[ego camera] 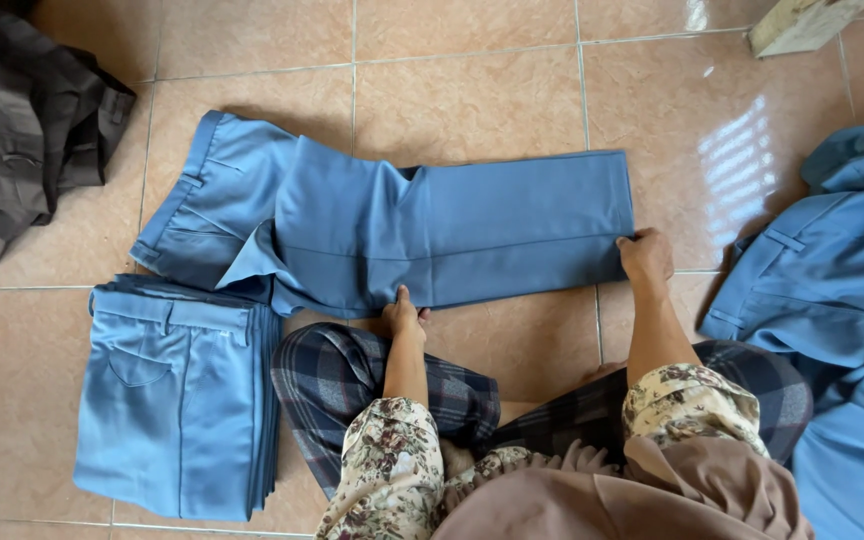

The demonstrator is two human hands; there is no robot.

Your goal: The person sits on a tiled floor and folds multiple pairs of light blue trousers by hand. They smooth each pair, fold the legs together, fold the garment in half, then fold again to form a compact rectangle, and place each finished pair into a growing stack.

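Note:
A pair of blue trousers (452, 225) lies flat on the tiled floor, waistband at the left, legs doubled over toward the right. My left hand (404, 315) presses on the near edge of the trousers at their middle. My right hand (644, 254) pinches the near right corner of the folded legs. Both arms wear floral sleeves, and my crossed legs in dark plaid cloth sit just below the garment.
A neat stack of folded blue trousers (177, 400) lies at my left. A loose heap of blue garments (842, 300) lies at the right. Dark grey clothing (12, 130) is piled at the top left. A pale block (802, 22) sits at the top right.

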